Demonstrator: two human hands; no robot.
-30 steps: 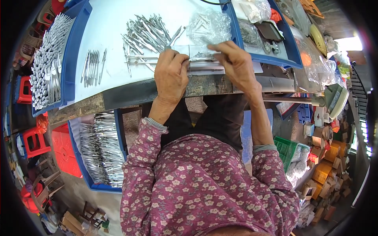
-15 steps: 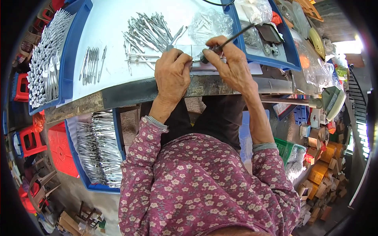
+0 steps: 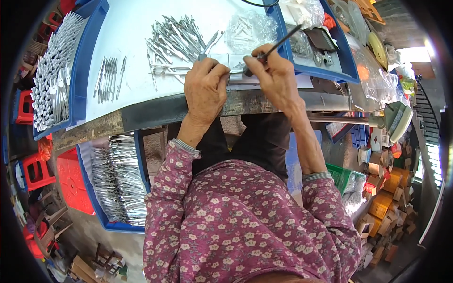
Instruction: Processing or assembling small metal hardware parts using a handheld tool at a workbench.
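Note:
My left hand [image 3: 205, 92] rests at the near side of the white work surface, fingers closed on something I cannot make out beside a thin metal rod [image 3: 172, 73]. To its right, my right hand [image 3: 276, 78] grips a dark, rod-like tool [image 3: 287, 37], thumb and fingers around its thick lower end. The tool slants up to the right, its lower end near a small metal fixture [image 3: 236, 70] between the hands. Just beyond my left hand lies a loose pile of slim silver metal pieces [image 3: 174, 40]. A smaller row of similar pieces [image 3: 108, 78] lies farther left.
A blue tray [image 3: 79, 89] packed with slim pieces stands at left; another blue tray [image 3: 120, 228] of metal pieces is below the table. At right, a blue tray [image 3: 347, 75] holds bags and parts. A clear plastic bag [image 3: 250, 30] lies beyond my hands. A lamp [image 3: 396, 122] juts out at right.
My right hand has turned slightly, and the dark tool now stands a little steeper, its upper end shifted left. My left hand has stayed in nearly the same place.

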